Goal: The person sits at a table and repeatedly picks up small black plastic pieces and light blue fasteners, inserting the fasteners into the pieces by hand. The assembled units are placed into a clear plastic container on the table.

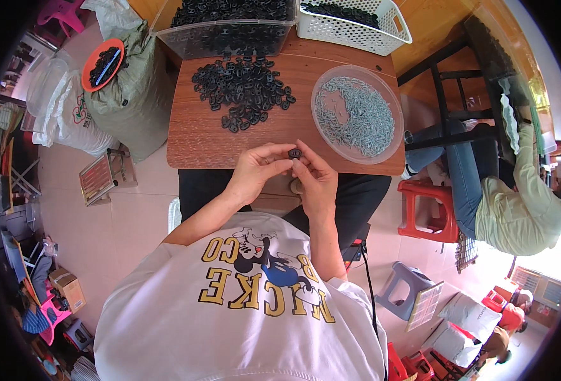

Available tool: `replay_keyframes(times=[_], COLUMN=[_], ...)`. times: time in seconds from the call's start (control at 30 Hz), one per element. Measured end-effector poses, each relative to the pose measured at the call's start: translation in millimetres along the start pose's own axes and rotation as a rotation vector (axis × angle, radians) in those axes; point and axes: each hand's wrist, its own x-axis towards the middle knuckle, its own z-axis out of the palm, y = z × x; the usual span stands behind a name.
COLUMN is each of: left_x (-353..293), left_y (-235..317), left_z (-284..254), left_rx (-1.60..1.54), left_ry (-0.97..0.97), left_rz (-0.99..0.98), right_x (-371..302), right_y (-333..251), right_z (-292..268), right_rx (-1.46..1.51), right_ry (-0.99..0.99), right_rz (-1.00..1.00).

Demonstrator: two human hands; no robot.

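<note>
Both hands meet just beyond the table's near edge, at a small black oval plastic piece (294, 153) with holes. My left hand (252, 174) pinches it from the left between thumb and fingertips. From the right, my right hand (318, 184) closes on the same piece, thumb pressed up under it. Whether a screw sits between the fingertips is too small to tell. Beyond the hands lies a loose pile of similar black plastic pieces (239, 89). To the right stands a round clear tub (400, 120) holding many small silvery screws (363, 120).
On the brown wooden table (191, 143), a clear bin (230, 26) and a white perforated basket (356, 38) of black pieces stand at the back. Left is a sack (138, 108) topped by an orange bowl (120, 49). At right, a red stool (429, 213) and a seated person (515, 213).
</note>
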Motion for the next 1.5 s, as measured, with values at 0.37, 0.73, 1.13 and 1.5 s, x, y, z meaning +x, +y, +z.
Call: replay_keyframes(times=[0.37,0.73,1.13,1.5], left_x=[-3,-10,-12,-39], left_y=[-16,-20,-10,-9], left_z=[3,4,-14,-53], left_rx=[-0.291,-0.135,-0.130,0.058], left_ry=[-0.048,0.087,0.129,0.219], left_rz=[0.091,0.238,0.089,0.010], right_x=[-9,-11,115,126], right_y=[-5,-4,-95,-65], right_z=[8,21,5,37], right_rx=[-0.016,-0.117,-0.472,-0.730], right_ry=[0.013,0.072,-0.161,-0.199], right_rz=[-0.077,-0.122,-0.230,-0.186])
